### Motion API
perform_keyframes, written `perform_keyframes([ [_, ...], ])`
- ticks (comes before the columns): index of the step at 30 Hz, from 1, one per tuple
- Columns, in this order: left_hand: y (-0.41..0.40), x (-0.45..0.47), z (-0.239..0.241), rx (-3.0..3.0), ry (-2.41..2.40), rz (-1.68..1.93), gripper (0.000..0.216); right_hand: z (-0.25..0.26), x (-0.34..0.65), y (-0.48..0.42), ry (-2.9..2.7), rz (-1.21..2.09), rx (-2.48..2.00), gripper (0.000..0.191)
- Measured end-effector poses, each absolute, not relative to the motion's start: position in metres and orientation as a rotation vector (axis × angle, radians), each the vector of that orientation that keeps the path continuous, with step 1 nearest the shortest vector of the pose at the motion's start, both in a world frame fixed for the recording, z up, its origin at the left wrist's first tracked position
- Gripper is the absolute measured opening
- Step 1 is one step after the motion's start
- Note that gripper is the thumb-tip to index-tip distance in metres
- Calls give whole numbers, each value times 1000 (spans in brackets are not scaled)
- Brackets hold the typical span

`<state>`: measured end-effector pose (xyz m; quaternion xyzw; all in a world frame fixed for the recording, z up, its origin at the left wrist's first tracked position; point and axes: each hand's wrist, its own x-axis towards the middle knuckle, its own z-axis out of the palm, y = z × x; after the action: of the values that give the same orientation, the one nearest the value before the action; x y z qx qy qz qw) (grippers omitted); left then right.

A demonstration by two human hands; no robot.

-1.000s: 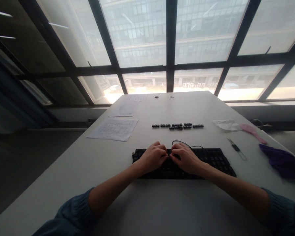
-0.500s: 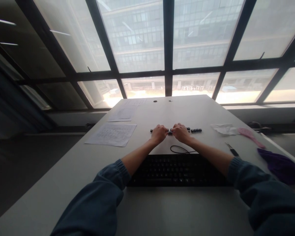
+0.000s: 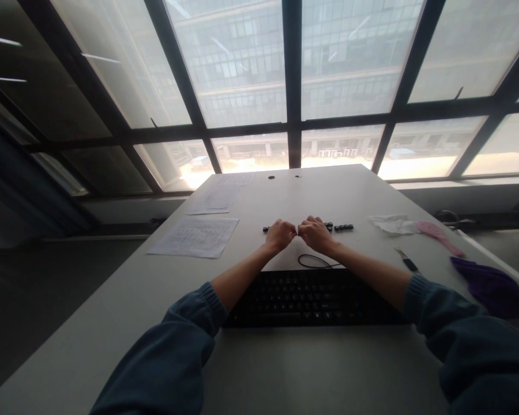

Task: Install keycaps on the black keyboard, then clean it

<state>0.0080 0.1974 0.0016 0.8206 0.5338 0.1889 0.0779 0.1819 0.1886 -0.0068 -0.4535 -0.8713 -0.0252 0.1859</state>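
A dark blue curtain [image 3: 21, 167] hangs at the far left, beside framed windows [image 3: 237, 63] that run across behind the white table [image 3: 125, 323]. On the table's left side lie printed papers: two overlapping sheets [image 3: 211, 199] farther off and a single sheet [image 3: 194, 237] nearer. The left sleeve [image 3: 173, 346] is blue and gathered at the cuff, its forearm crossing the left end of the black keyboard [image 3: 298, 297], which lies flat along the near part of the table. To the left of the left hand [image 3: 281, 235], one or two black keycaps [image 3: 265, 230] show. That hand's fingers are curled with their tips drawn together; whether they pinch a keycap cannot be told. A thin black cable [image 3: 301, 261] loops on the table just beyond the keyboard. The right hand [image 3: 315, 233] nearly meets the left one, its fingers bent inward the same way, and what they grip, if anything, is hidden. Right of it, more keycaps [image 3: 343, 228] stand in a short row. Farther right come a crumpled white tissue [image 3: 393, 225], a small dark-handled tool [image 3: 410, 264], a pink handled object [image 3: 440, 236] touching or just beside the tissue, and a purple cloth [image 3: 491, 288] near the table's right edge.
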Motion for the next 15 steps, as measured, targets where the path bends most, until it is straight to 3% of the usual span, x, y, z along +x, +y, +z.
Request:
perform_keyframes([
  [7,140,-17,27,2214,1345,651,19,-3,203,124,-2079,390,-1205,4],
  [15,81,-15,31,2111,1236,528,18,-14,215,71,-1984,801,-1192,8],
])
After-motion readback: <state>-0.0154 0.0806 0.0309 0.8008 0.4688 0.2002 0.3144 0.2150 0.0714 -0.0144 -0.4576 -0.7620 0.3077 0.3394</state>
